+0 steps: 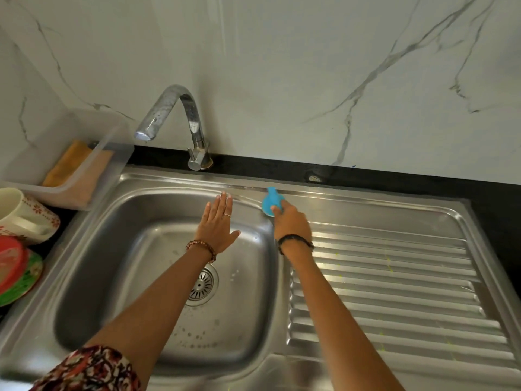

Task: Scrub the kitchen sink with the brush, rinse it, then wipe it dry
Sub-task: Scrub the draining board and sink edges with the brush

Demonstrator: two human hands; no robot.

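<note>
Item: stainless steel kitchen sink (pixel 93 235), single basin with ribbed drainboard (pixel 394 277), set in a black bench (pixel 394 176). Status: scrubbing step, by my reading early. My right hand (pixel 290 221) is curled round a blue scrub brush (pixel 271 201), which sits pressed to the sink's back rim just past the basin's far right corner, where rim meets drainboard. My left hand (pixel 218 224) is flat, fingers straight and together, holding nothing; it lies over the basin's far wall just beside the right hand, though I cannot tell whether it touches the steel. Faucet (pixel 174 119): beyond the left hand, spout over the basin's far left, no water running that I can see. Basin floor: scattered droplets near the drain strainer (pixel 201 283) beneath my left forearm, no suds or lather visible, so I judge the scrub has covered little yet. Drainboard, right of the right hand: faint yellowish specks on the ribs, apparently not yet cleaned. Outstanding: rest of the scrub, the rinse, the wipe dry. Wiping stock: an orange cloth (pixel 73 162) folded in a clear plastic tub (pixel 84 142), well left of the left hand. Further left: floral mug (pixel 25 215), red and green plates (pixel 17 275).
</note>
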